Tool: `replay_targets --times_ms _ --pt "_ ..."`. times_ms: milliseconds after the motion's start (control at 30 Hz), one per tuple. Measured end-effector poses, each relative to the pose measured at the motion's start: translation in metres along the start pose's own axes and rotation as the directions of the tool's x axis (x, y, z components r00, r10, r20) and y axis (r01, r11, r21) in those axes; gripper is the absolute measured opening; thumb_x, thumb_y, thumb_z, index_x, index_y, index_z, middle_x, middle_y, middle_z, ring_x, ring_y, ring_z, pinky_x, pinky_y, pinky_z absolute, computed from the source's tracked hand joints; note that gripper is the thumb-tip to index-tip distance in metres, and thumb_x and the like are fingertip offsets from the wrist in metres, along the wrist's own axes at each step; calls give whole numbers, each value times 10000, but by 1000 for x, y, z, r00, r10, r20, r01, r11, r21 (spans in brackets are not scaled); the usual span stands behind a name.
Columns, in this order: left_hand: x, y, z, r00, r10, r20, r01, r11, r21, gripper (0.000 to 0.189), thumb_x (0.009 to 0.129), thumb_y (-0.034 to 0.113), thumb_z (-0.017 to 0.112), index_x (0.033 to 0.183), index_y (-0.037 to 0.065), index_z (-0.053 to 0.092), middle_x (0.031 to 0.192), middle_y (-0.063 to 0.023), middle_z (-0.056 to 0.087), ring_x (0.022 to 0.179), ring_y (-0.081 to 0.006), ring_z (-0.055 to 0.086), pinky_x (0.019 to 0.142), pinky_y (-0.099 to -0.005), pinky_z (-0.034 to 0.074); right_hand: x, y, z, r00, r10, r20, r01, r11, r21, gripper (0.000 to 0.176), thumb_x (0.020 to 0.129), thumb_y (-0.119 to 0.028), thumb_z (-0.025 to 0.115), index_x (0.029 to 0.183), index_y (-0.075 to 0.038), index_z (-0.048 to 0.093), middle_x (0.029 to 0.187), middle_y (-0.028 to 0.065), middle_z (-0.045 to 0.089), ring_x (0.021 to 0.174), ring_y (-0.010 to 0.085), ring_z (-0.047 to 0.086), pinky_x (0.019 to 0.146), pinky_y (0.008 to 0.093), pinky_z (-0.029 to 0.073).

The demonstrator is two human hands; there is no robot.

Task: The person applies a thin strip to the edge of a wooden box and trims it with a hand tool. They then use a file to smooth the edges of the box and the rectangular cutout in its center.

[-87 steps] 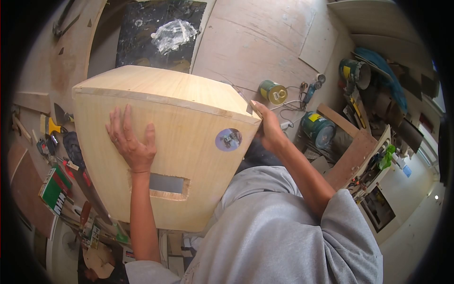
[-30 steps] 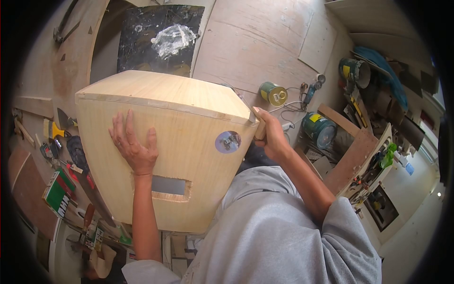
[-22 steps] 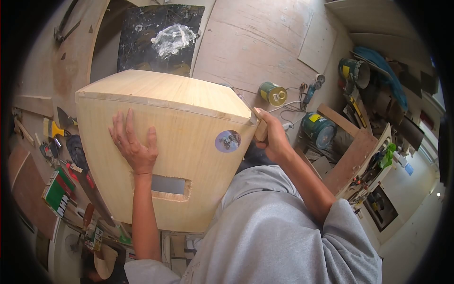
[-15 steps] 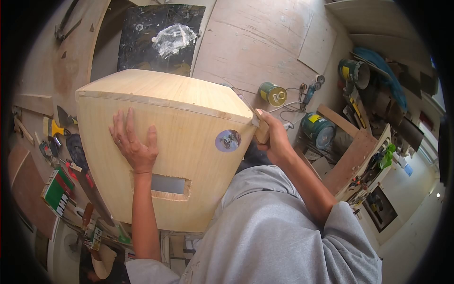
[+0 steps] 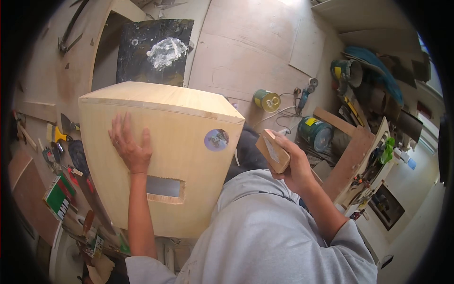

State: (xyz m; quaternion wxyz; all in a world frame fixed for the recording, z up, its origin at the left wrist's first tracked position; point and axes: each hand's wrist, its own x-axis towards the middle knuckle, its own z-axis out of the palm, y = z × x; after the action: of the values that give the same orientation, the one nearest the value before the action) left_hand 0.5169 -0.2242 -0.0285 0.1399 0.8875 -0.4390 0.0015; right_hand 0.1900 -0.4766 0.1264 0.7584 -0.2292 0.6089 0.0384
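Observation:
A pale plywood box (image 5: 189,156) fills the middle left of the view, with a rectangular cut-out and a round sticker (image 5: 216,140) on its near panel. On that panel my left hand (image 5: 131,147) lies flat, its fingers spread. My right hand (image 5: 295,163) grips a wooden sanding block (image 5: 273,151), its fingers wrapped round the sides. The block is tilted and apart from the box, to the right of its corner. Above my lap, a whitish patch shows on the block's face.
Behind the box lies a black board (image 5: 153,54) smeared with white paste. Green cans (image 5: 267,101) and a corded power tool (image 5: 306,97) stand at right, near a wooden frame (image 5: 347,156). Along the left are a yellow-handled brush (image 5: 57,133) and a green box (image 5: 59,196).
My right hand has drawn the sanding block away from the box's right edge, down and to the right. My left hand stays on the panel; the view has shifted slightly.

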Motion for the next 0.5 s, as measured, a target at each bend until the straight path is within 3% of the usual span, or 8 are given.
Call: replay_targets --times_ms 67,167,200,433,500 --pt "-1 0 1 1000 7 -4 -7 1000 -2 684 949 310 723 1573 128 510 1607 -154 462 1540 -382 377 1291 -592 231 6 18 -18 998 -31 -47 31 999 9 569 1025 -424 570 1531 -171 507 1009 26 574 688 123 536 495 272 329" --pt "-4 0 3 1000 20 -14 -20 1000 -3 675 949 279 720 1571 124 508 1605 -162 463 1540 -383 375 1291 -595 228 34 68 -70 963 -91 -254 104 994 40 528 1036 -400 567 1517 -192 507 975 15 556 696 117 538 513 275 355" --pt "-3 0 2 1000 26 -13 -26 1000 2 672 951 273 716 1571 121 506 1604 -166 464 1540 -383 374 1290 -594 228 37 77 -84 956 -36 -292 66 993 93 476 1043 -388 576 1475 -200 513 961 10 550 704 126 547 529 287 382" --pt "-3 10 2 999 50 -4 -50 999 19 647 973 257 680 1567 83 493 1616 -187 454 1547 -385 365 1297 -575 208 55 128 -153 940 -57 -336 127 974 189 455 1050 -437 607 1415 -182 510 994 16 537 771 147 565 558 316 425" --pt "-4 10 5 998 62 -8 -61 997 48 637 998 265 648 1582 75 477 1636 -191 438 1554 -384 357 1299 -568 202 58 136 -167 956 -55 -289 133 956 260 555 1058 -436 610 1511 -152 459 1055 21 547 833 143 562 568 316 443"
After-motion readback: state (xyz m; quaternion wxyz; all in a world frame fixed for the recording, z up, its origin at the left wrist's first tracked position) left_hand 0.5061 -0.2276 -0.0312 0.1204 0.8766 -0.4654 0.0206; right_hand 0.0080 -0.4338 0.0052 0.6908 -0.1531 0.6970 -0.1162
